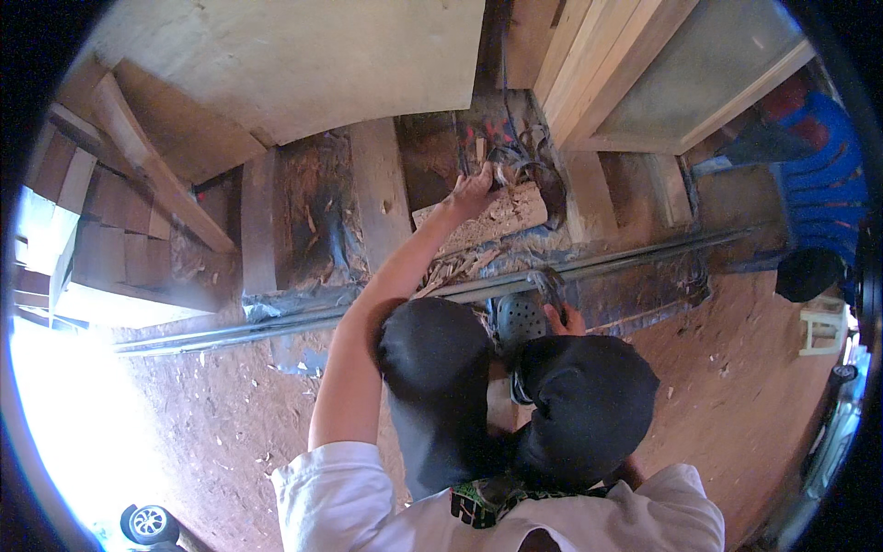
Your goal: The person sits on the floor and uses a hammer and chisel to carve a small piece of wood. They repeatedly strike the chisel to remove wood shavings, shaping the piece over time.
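My left arm reaches forward and my left hand (474,191) grips the upper left corner of a pale, rough wood block (510,213) lying on dark boards. Its fingers curl near a small pale piece at the block's top edge. Wood chips (457,267) lie scattered just below the block. My right hand (566,317) is low beside my knees and closed on a grey metal tool (549,285), which points up toward a long metal rail (635,258). My knees in black trousers (589,405) fill the centre. A dark perforated sandal (520,317) shows between them.
The rail runs across the whole scene over red dirt floor (727,386). Stacked planks (138,202) lie at left, a plywood sheet (303,64) at the top, a wooden frame (625,74) at top right. Blue plastic chairs (828,175), a white stool (819,324) and a small wheel (149,524) stand around.
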